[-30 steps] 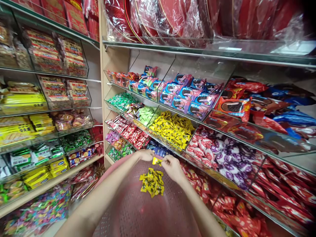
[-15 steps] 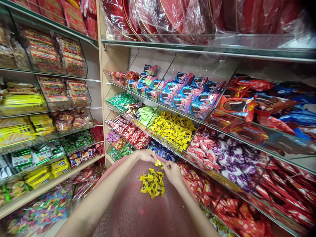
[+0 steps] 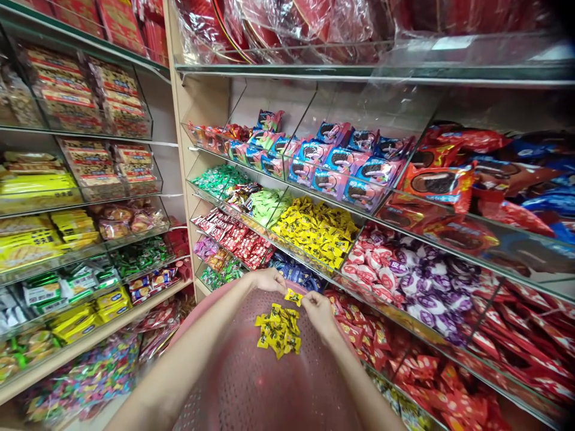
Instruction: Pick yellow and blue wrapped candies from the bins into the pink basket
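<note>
Both my hands reach forward over a pink perforated basket (image 3: 251, 389). My left hand (image 3: 268, 279) and my right hand (image 3: 317, 309) each pinch one end of a single yellow wrapped candy (image 3: 293, 296), held just above the basket's far side. Below it, a small heap of the same yellow candies (image 3: 277, 330) lies on the basket's bottom. On the shelf ahead, a clear bin (image 3: 318, 230) is full of matching yellow candies.
Clear shelf bins hold blue cookie packs (image 3: 341, 161), green candies (image 3: 220, 178), red candies (image 3: 233, 236), white and purple sweets (image 3: 404, 275) and red packets (image 3: 431, 377). A second shelf unit (image 3: 76, 197) with boxed snacks stands at the left. Wrapped red trays (image 3: 278, 24) sit on top.
The view has shifted slightly left and down. My hands stay pinched on the yellow candy and have barely moved; the heap in the basket looks the same.
</note>
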`<state>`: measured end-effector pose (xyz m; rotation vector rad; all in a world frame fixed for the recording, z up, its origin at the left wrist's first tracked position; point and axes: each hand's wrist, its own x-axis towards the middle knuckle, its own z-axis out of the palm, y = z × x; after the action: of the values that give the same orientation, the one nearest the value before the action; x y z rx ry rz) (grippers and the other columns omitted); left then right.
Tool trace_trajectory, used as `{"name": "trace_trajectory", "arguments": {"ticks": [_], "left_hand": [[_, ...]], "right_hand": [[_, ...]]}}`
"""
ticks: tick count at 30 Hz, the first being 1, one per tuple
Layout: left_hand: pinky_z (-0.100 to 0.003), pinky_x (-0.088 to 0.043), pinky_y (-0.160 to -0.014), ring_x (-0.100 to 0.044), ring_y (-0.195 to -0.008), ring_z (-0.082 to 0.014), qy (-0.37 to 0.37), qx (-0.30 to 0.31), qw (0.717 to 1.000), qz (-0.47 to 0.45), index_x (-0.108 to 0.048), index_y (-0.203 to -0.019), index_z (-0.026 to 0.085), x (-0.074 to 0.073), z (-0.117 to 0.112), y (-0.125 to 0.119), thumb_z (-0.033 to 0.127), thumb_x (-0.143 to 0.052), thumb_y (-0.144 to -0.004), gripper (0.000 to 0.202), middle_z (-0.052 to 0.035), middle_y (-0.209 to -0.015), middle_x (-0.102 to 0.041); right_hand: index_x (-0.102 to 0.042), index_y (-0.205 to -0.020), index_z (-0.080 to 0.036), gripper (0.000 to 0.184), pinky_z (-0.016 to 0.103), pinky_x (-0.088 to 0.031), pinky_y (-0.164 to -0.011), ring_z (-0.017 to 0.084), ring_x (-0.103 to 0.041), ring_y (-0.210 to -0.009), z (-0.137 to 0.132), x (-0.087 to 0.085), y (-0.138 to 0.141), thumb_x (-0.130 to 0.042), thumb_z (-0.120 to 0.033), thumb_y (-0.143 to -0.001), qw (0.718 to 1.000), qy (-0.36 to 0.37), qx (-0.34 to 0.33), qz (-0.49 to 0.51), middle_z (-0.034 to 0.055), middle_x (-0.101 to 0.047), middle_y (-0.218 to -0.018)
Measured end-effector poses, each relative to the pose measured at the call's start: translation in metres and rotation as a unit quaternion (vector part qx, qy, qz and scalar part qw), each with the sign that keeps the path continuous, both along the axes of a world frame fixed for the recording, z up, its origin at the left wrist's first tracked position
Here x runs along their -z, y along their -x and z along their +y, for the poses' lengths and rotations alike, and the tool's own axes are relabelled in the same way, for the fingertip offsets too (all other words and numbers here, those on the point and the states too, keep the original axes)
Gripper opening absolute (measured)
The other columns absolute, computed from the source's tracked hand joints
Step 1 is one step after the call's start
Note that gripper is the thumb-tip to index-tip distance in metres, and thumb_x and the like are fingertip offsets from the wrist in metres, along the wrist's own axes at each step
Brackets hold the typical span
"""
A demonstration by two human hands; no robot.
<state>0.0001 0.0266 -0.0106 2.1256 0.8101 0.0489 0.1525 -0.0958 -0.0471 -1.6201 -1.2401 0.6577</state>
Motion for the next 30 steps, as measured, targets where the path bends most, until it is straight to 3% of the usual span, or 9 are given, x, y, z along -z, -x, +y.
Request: {"name": "trace_trajectory", "arguments": {"ticks": [2, 6, 11, 17, 20, 22, 24, 28, 30], "left_hand": [[-0.018, -0.038, -0.062, -0.053, -0.070, -0.0111, 0.004, 0.002, 1.000, -0.003, -0.069, -0.075, 0.016, -0.004, -0.002, 0.000, 0.035, -0.054, -0.065, 0.027, 0.0027, -0.075, -0.065], [-0.019, -0.039, -0.070, -0.055, -0.079, -0.0128, 0.003, -0.017, 1.000, 0.001, -0.071, -0.075, 0.018, -0.010, -0.005, 0.000, 0.036, -0.048, -0.069, 0.029, 0.0022, -0.084, -0.068], [-0.019, -0.040, -0.070, -0.056, -0.080, -0.0136, -0.001, -0.029, 0.999, 0.021, -0.071, -0.078, 0.019, -0.012, -0.007, 0.000, 0.041, -0.050, -0.068, 0.032, 0.0026, -0.085, -0.068], [-0.018, -0.038, -0.062, -0.055, -0.077, -0.0130, -0.013, -0.040, 0.998, 0.037, -0.071, -0.076, 0.020, -0.013, -0.008, 0.000, 0.042, -0.053, -0.066, 0.031, 0.0036, -0.083, -0.067], [-0.018, -0.037, -0.058, -0.054, -0.072, -0.0123, -0.020, -0.049, 0.998, 0.044, -0.071, -0.075, 0.020, -0.014, -0.009, -0.001, 0.041, -0.054, -0.064, 0.030, 0.0041, -0.076, -0.066], [-0.019, -0.037, -0.058, -0.053, -0.071, -0.0125, -0.021, -0.054, 0.997, 0.047, -0.071, -0.076, 0.020, -0.014, -0.010, -0.001, 0.044, -0.055, -0.063, 0.031, 0.0044, -0.075, -0.065], [-0.020, -0.037, -0.058, -0.052, -0.071, -0.0132, -0.023, -0.059, 0.996, 0.055, -0.071, -0.077, 0.020, -0.014, -0.010, -0.002, 0.046, -0.056, -0.061, 0.034, 0.0042, -0.075, -0.064], [-0.022, -0.038, -0.057, -0.052, -0.068, -0.0145, -0.041, -0.075, 0.993, 0.081, -0.071, -0.077, 0.020, -0.014, -0.011, -0.002, 0.049, -0.056, -0.060, 0.036, 0.0027, -0.072, -0.062], [-0.022, -0.038, -0.058, -0.052, -0.068, -0.0144, -0.048, -0.076, 0.993, 0.082, -0.071, -0.076, 0.021, -0.015, -0.012, -0.002, 0.050, -0.056, -0.059, 0.037, 0.0025, -0.073, -0.062]], "right_hand": [[-0.045, -0.051, -0.019, 0.014, 0.021, -0.035, -0.051, 0.010, -0.043, -0.049, -0.001, 0.005, -0.001, -0.045, -0.026, -0.063, 0.997, -0.016, -0.018, -0.076, -0.0037, -0.047, -0.050], [-0.046, -0.049, -0.018, 0.015, 0.020, -0.029, -0.048, 0.009, -0.042, -0.048, -0.007, 0.016, 0.004, -0.045, -0.020, -0.064, 0.979, 0.031, -0.058, -0.192, -0.0037, -0.048, -0.048], [-0.050, -0.048, -0.017, 0.016, 0.019, -0.026, -0.048, 0.009, -0.044, -0.049, -0.012, 0.024, 0.007, -0.049, -0.017, -0.064, 0.959, 0.099, -0.088, -0.252, -0.0031, -0.051, -0.048], [-0.056, -0.056, -0.017, 0.018, 0.020, -0.029, -0.053, 0.012, -0.052, -0.060, -0.019, 0.025, 0.001, -0.049, -0.018, -0.072, 0.929, 0.137, -0.071, -0.336, 0.0014, -0.060, -0.060], [-0.059, -0.062, -0.018, 0.021, 0.022, -0.031, -0.056, 0.015, -0.055, -0.067, -0.024, 0.017, 0.004, -0.045, -0.020, -0.078, 0.903, 0.146, -0.056, -0.399, 0.0049, -0.063, -0.070], [-0.061, -0.065, -0.018, 0.025, 0.023, -0.032, -0.058, 0.017, -0.057, -0.071, -0.026, 0.002, 0.009, -0.042, -0.021, -0.081, 0.891, 0.149, -0.048, -0.426, 0.0068, -0.063, -0.074], [-0.062, -0.069, -0.019, 0.027, 0.023, -0.033, -0.060, 0.016, -0.057, -0.072, -0.027, -0.024, 0.015, -0.040, -0.023, -0.083, 0.891, 0.125, -0.055, -0.433, 0.0071, -0.063, -0.077], [-0.062, -0.074, -0.020, 0.029, 0.021, -0.034, -0.063, 0.013, -0.056, -0.072, -0.017, -0.097, 0.017, -0.037, -0.029, -0.087, 0.899, -0.009, -0.089, -0.430, 0.0044, -0.061, -0.079], [-0.062, -0.076, -0.021, 0.030, 0.022, -0.034, -0.066, 0.013, -0.055, -0.074, -0.003, -0.130, 0.013, -0.036, -0.030, -0.087, 0.893, -0.067, -0.073, -0.440, 0.0035, -0.061, -0.080]]}}
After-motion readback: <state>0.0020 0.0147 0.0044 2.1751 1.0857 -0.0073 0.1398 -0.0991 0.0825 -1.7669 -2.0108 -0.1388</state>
